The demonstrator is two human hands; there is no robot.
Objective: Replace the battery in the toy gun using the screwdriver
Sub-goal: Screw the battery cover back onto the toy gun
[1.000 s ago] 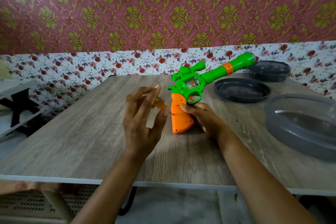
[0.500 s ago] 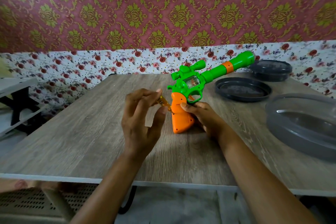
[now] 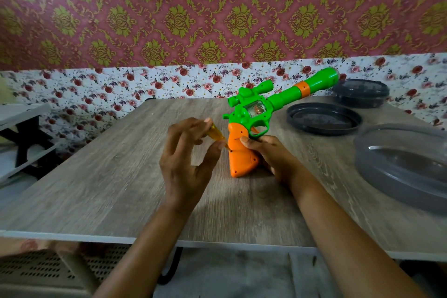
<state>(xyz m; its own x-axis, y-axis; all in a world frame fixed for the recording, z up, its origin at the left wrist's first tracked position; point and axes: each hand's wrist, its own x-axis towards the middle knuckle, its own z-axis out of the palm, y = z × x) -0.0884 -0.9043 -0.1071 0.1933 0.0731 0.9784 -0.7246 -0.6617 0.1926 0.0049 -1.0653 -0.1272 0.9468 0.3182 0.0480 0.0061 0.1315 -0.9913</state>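
The toy gun [image 3: 256, 113] is green with an orange grip and stands on its grip on the wooden table [image 3: 121, 176], barrel pointing up to the right. My right hand [image 3: 268, 155] holds the orange grip from the right side, thumb on its face. My left hand [image 3: 186, 159] pinches a small screwdriver [image 3: 217, 134] with a clear yellow handle between fingertips and thumb. Its tip rests against the left face of the orange grip. No battery is visible.
A black round lid [image 3: 323, 118] lies on the table right of the gun. A dark round container [image 3: 360, 93] stands behind it. A large grey translucent tub [image 3: 401, 164] sits at the right edge. A low white shelf [image 3: 19, 128] stands at the left.
My left hand has shifted its fingers on the screwdriver, and the tool has moved in until its tip is on the orange grip. My right hand and the gun have stayed in place.
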